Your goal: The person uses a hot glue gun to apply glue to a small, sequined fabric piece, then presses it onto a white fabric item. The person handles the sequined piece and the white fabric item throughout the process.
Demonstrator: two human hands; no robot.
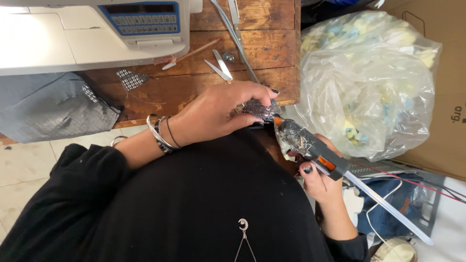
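My left hand point(221, 112) reaches across my lap and presses its fingers on a small sparkly grey piece of fabric point(262, 109) at the table's front edge. My right hand point(318, 177) grips a black and orange hot glue gun point(310, 148), its nozzle touching the sparkly piece. A clear glue stick point(388, 208) sticks out of the gun's back, toward the lower right. Bracelets circle my left wrist.
A wooden table point(194, 87) holds a white sewing machine point(92, 31), scissors point(218, 65), a pencil and a studded scrap. Grey fabric point(48, 109) hangs at left. A clear plastic bag of foam bits point(369, 77) and a cardboard box point(449, 87) stand at right.
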